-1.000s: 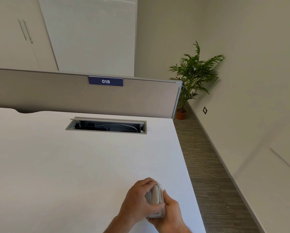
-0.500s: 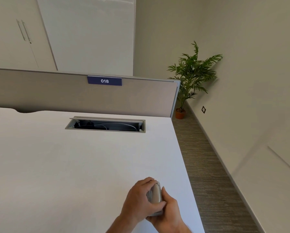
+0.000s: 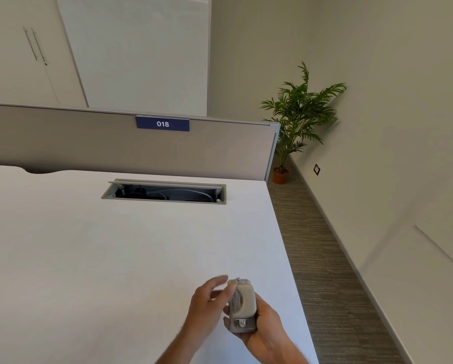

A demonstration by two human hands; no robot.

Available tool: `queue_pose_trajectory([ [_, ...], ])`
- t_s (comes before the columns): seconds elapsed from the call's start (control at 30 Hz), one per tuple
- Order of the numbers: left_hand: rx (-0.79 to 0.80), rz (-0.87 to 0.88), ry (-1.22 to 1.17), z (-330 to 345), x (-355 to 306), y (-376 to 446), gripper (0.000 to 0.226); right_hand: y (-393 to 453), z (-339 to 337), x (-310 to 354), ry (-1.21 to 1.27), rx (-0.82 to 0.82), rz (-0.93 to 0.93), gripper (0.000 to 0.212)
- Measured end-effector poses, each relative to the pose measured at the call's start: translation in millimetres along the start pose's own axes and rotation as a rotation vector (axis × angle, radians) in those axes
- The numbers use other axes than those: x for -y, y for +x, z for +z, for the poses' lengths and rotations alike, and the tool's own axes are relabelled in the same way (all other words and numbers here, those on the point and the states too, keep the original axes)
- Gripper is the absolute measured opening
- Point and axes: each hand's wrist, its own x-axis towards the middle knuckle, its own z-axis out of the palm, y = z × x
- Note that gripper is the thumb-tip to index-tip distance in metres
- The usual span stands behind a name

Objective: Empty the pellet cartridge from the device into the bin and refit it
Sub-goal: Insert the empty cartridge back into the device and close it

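I have the small pale grey plastic device (image 3: pixel 242 307) held just above the near right corner of the white desk (image 3: pixel 115 258), well short of the open cable slot (image 3: pixel 165 191) set into the desktop. My right hand (image 3: pixel 266 331) cradles it from below, fingers wrapped round its lower body. My left hand (image 3: pixel 209 302) sits just beside the device on the side away from the desk edge, its fingers (image 3: pixel 232 286) half open and blurred, touching the top corner without closing on anything. I cannot make out a cartridge as a separate part, and no bin is in view, so I judge this to be the opening step: freeing the cartridge. The next move calls for the left fingers to find the catch or the cartridge's edge and draw it out while the right hand steadies the body.
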Motion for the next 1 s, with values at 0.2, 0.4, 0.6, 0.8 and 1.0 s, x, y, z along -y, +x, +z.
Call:
queue_pose_trajectory([
  [0.2, 0.005, -0.115, -0.252, 4, -8, -8, 0.025, -8, 3, 4, -0.042, 0.021, -0.035, 0.035],
  [0.4, -0.086, -0.107, -0.162, 6, -18, -10, 0.026, -17, 7, 7, -0.175, 0.078, -0.037, 0.036],
  [0.6, -0.116, -0.066, -0.103, 4, -22, -7, 0.028, -19, 2, 14, -0.356, 0.081, -0.051, 0.033],
  [0.8, -0.066, -0.071, -0.095, -2, -27, -7, 0.026, -23, 0, 27, -0.675, -0.006, -0.099, 0.045],
  [1.0, 0.042, -0.249, -0.232, -1, -25, -12, 0.026, -20, 4, 31, -0.677, -0.048, -0.137, 0.036],
])
